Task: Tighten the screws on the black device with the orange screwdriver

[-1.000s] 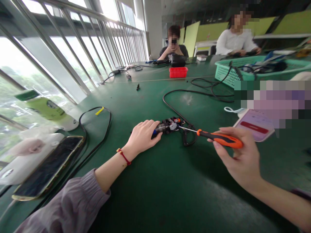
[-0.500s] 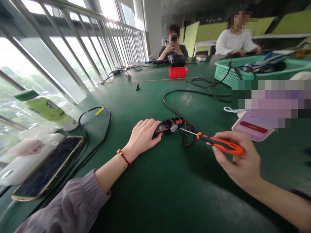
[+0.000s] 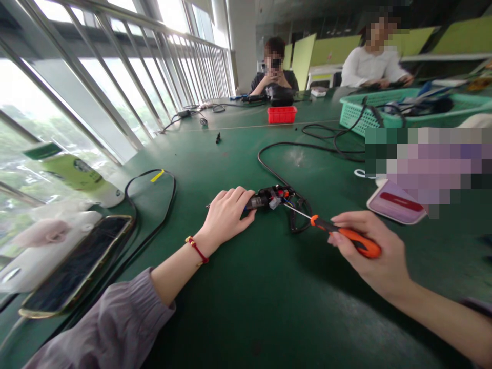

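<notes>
Wrapped over a dark corded power tool (image 3: 265, 199) on the green table, my left hand (image 3: 227, 211) presses it down. The tool's rear housing is open, showing red, orange and grey parts and thin wires; its exact kind is partly hidden by my fingers. A black shell piece (image 3: 295, 223) or handle part lies beside its rear end. My right hand (image 3: 378, 251) grips an orange and black screwdriver (image 3: 359, 242) by the handle. The screwdriver's thin shaft slants left, its tip at the wires in the open housing; whether it touches a screw I cannot tell.
A black cord (image 3: 265, 154) runs from the tool toward a green basket (image 3: 353, 115) at the right. A phone (image 3: 77, 266) and a bottle (image 3: 77, 174) are at left, a pink phone (image 3: 397, 202) at right. Behind a red tray (image 3: 282, 115) two people sit.
The screwdriver's handle has dipped and tilted more steeply, and my right hand has shifted slightly left. My left hand and the tool have stayed in place.
</notes>
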A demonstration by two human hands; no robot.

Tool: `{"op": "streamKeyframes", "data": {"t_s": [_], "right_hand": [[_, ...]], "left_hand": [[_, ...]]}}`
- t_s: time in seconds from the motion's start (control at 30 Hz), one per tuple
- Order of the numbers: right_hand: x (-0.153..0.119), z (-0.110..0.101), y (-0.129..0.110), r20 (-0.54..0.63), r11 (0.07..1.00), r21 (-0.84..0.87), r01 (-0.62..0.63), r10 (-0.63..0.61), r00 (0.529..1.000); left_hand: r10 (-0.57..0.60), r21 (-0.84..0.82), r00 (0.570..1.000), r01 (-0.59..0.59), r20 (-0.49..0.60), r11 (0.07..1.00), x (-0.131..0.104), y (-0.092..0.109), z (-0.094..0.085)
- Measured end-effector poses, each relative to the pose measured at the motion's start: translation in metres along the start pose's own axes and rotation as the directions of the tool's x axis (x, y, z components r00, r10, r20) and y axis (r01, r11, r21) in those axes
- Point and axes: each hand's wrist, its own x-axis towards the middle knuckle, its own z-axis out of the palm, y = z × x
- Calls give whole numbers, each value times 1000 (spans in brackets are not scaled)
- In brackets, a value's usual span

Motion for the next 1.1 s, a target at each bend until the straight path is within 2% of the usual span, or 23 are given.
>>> {"op": "streamKeyframes", "data": {"t_s": [0.07,0.1,0.27,0.33,0.4,0.47,0.6,0.67,0.83,0.87,0.93,1.03,1.1], "right_hand": [[0,0,0,63,997,43,-67,64,996],[0,1,1,52,996,52,-79,76,996],[1,2,3,-143,1000,-14,20,-22,990],[1,2,2,-102,999,-20,29,-31,994],[0,1,1,-2,1000,0,-9,9,1000],[0,1,1,45,999,15,-41,40,998],[0,3,3,-114,999,-21,33,-35,993],[0,3,3,-150,997,-42,61,-67,986],[-2,2,1,39,1000,15,-17,16,999],[-2,1,1,48,1000,17,-24,23,999],[-2,2,1,-26,1000,-7,6,-6,1000],[-1,3,2,-159,992,-68,105,-114,981],[0,3,2,-162,988,-83,129,-141,977]], "left_hand": [[-7,2,1000,7,13,1000,0,0,0],[-9,4,1000,9,18,1000,0,0,1],[-11,3,1000,11,23,1000,0,0,1],[-13,-1,1000,13,23,1000,1,0,0],[-13,2,1000,13,27,1000,1,0,0],[-10,7,999,10,33,1000,0,0,1],[-13,6,999,13,31,1000,0,0,1],[-13,3,1000,13,28,1000,1,0,1],[-13,14,999,13,29,1000,1,0,1],[-12,14,999,12,31,1000,1,0,1],[-10,15,999,10,33,1000,1,-1,1],[-7,17,999,7,35,1000,0,-1,1],[-5,16,999,5,34,1000,0,-1,2]]}}
